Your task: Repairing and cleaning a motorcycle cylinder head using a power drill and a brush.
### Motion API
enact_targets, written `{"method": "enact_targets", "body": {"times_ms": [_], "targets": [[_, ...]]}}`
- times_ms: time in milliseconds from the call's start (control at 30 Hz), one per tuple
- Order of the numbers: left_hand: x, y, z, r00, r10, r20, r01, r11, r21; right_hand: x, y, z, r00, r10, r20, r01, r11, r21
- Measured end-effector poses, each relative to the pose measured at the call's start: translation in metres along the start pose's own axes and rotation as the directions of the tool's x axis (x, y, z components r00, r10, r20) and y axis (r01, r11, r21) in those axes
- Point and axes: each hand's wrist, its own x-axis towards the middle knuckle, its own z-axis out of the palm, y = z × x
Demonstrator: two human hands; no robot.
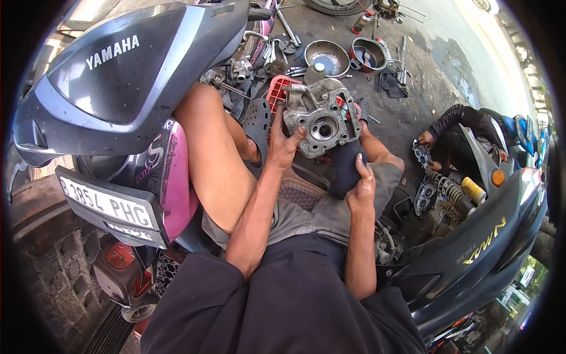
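Note:
My left hand (284, 143) grips the left side of a grey cast-metal engine casing (311, 115), thumb on its front face and the other fingers mostly hidden behind. The casing is raised above my lap between my knees, its round bored opening turned toward me. In my right hand (361, 190) is a dark navy cloth (344, 172), bunched up against the casing's lower right edge, with the thumb pressed on it. A red plastic basket or stool (277, 88) shows partly behind the casing.
A motor scooter (135, 65) stands close on my left, another (471, 259) on my right. Ahead lie two metal bowls (327, 54) (368, 53), wrenches (289, 26) and a dark rag (390, 84). At right, another person's hand (425, 137) holds a metal part.

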Motion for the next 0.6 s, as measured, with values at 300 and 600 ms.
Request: {"method": "enact_targets", "body": {"times_ms": [300, 600], "targets": [[0.001, 0.018, 0.021, 0.918, -0.298, 0.262, 0.397, 0.667, -0.63, -0.005, -0.005, 0.01, 0.993, -0.086, 0.084, 0.079, 0.993, 0.087], [0.004, -0.006, 0.001, 0.817, -0.386, 0.429, 0.556, 0.326, -0.764, -0.007, -0.016, 0.003, 0.929, -0.37, 0.025, 0.327, 0.784, -0.527]]}}
